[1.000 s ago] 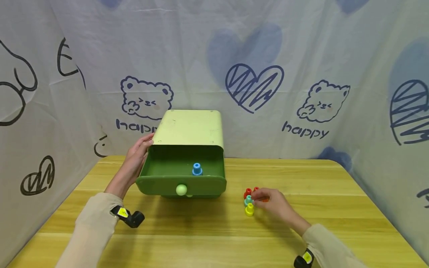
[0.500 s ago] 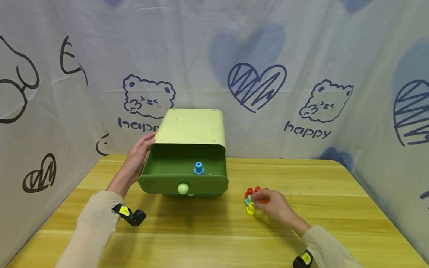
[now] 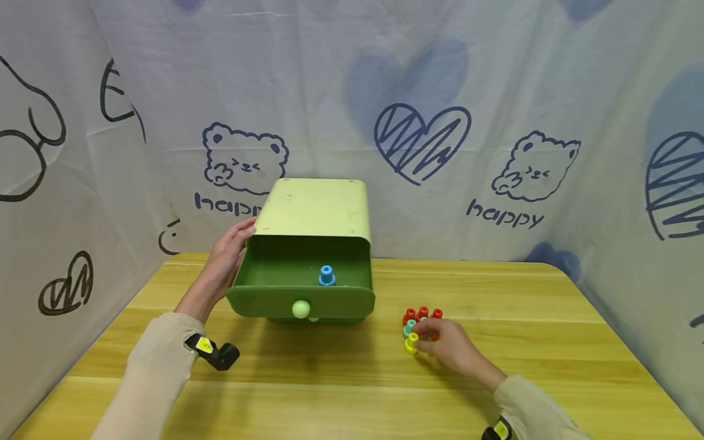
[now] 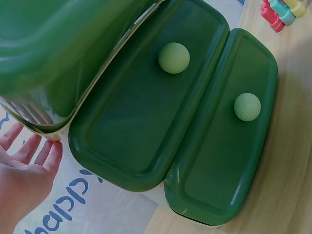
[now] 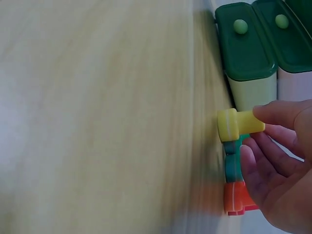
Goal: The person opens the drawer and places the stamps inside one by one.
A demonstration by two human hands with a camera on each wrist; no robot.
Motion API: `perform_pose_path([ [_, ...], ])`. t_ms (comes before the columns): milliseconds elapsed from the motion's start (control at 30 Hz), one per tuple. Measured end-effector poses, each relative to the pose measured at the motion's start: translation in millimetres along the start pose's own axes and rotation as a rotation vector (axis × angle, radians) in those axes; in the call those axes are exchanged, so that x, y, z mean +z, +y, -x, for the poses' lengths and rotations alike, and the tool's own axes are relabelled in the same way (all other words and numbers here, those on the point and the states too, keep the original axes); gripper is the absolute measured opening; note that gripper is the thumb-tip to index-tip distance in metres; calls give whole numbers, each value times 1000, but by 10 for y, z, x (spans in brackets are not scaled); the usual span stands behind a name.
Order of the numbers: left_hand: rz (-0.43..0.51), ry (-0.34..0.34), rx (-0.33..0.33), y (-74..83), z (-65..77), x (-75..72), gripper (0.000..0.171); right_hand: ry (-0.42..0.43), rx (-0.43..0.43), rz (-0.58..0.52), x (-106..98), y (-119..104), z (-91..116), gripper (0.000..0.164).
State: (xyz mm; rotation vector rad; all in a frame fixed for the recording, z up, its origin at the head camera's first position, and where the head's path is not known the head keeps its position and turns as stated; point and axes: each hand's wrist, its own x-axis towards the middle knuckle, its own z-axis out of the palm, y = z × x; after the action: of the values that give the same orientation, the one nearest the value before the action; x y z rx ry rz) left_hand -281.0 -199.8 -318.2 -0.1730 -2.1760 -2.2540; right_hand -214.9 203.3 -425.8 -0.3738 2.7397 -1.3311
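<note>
My right hand (image 3: 453, 348) pinches a small yellow stepped peg (image 3: 411, 343) by its narrow top, between thumb and fingers. In the right wrist view the wide base of the yellow peg (image 5: 228, 125) is at the table. Beside it are teal pegs (image 3: 409, 329) and several red pegs (image 3: 423, 312), partly hidden by the fingers. My left hand (image 3: 224, 260) rests, fingers extended, against the left side of a pale yellow-green cabinet (image 3: 313, 211). The cabinet's green top drawer (image 3: 335, 302) is pulled out, with a blue peg (image 3: 327, 276) upright inside.
Two lower drawers with round knobs, the middle drawer (image 4: 131, 112) and bottom drawer (image 4: 219, 141), are pushed in. A printed cloth (image 3: 330, 91) hangs behind and beside the wooden table (image 3: 308, 409).
My right hand has shifted slightly from beside the teal pegs towards me, and its fingertips are now at the yellow peg. My left hand stays against the cabinet.
</note>
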Motion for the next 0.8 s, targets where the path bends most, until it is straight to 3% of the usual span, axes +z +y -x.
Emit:
perform_pose_path([
  [333,-61,15,28,46,-24,14,66,18,-54,48,41,11,-1,18],
  [800,-22,9,9,24,-30,14,65,4,-46,90,-76,-90,-29,16],
])
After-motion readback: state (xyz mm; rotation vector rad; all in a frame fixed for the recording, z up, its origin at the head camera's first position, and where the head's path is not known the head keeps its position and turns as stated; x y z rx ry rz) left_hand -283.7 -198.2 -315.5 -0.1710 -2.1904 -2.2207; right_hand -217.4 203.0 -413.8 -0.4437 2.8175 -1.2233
